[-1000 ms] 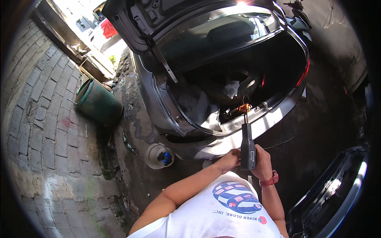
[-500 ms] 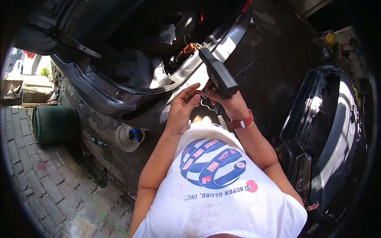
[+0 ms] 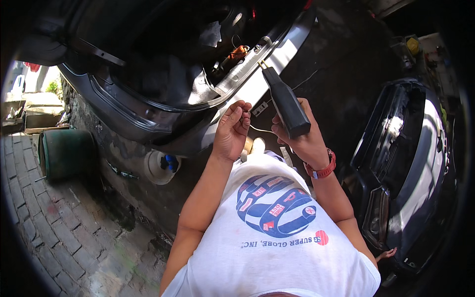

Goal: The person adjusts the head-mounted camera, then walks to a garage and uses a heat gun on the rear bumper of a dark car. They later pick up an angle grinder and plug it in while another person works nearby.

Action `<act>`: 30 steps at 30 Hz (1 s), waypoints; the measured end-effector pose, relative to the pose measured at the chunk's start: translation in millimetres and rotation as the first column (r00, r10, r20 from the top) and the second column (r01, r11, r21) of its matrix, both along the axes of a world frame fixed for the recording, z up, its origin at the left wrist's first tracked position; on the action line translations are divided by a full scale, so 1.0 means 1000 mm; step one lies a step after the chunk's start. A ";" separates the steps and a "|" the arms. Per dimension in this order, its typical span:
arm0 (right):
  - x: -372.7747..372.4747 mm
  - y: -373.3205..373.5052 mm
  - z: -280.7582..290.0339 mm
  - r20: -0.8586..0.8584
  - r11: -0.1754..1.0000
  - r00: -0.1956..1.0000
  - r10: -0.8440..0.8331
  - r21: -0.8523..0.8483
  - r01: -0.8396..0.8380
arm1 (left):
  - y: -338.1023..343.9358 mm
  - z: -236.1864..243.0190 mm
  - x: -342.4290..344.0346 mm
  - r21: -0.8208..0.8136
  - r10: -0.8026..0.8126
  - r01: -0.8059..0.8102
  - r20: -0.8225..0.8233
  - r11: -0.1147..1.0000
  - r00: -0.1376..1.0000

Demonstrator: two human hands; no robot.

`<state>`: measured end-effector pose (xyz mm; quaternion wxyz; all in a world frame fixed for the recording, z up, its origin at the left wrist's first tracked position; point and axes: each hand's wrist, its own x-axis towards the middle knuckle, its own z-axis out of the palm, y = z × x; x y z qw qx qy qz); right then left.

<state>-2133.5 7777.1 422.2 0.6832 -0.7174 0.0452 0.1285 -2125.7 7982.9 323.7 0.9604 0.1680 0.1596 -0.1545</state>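
Observation:
In my right hand (image 3: 302,133) is a black gun-shaped power tool (image 3: 288,104), its two brass prongs pointing away from me toward the car's rear edge. My fingers wrap its grip, mostly hidden under the tool's body. To the left of it, my left hand (image 3: 231,131) is closed, fingertips pinched together; whatever is in them is too small to make out. The two hands are apart. Just beyond them lies the car's rear bumper (image 3: 247,94), pale where sunlight hits it. A white power strip (image 3: 259,109) shows between the hands, with a light cord near it.
The car's open trunk (image 3: 168,79) fills the far side, with an orange-and-black item (image 3: 238,52) inside. A detached bumper (image 3: 425,158) stands at right, near another person's hand (image 3: 387,254). At left are a green drum (image 3: 69,153) and a white bucket (image 3: 157,167).
My right hand and the tool have moved right and a little nearer, away from my left hand. The left fingers, formerly more spread, have curled into a pinch.

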 end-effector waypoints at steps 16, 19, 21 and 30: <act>-0.075 -0.018 0.003 -0.064 0.967 0.990 0.124 0.230 -0.106 | 0.021 0.001 0.005 -0.116 0.207 -0.209 -0.024 0.971 0.978; -0.073 -0.015 0.007 -0.084 0.969 0.989 0.124 0.223 -0.103 | 0.020 0.004 0.002 -0.136 0.211 -0.207 0.012 0.969 0.977; -0.072 -0.013 0.010 -0.106 0.962 0.988 0.116 0.260 -0.085 | 0.021 0.006 0.000 -0.131 0.222 -0.219 0.009 0.967 0.975; -0.067 -0.012 0.016 -0.039 0.946 0.985 0.171 0.287 -0.153 | 0.020 0.012 -0.001 -0.003 0.300 -0.301 0.084 0.954 0.950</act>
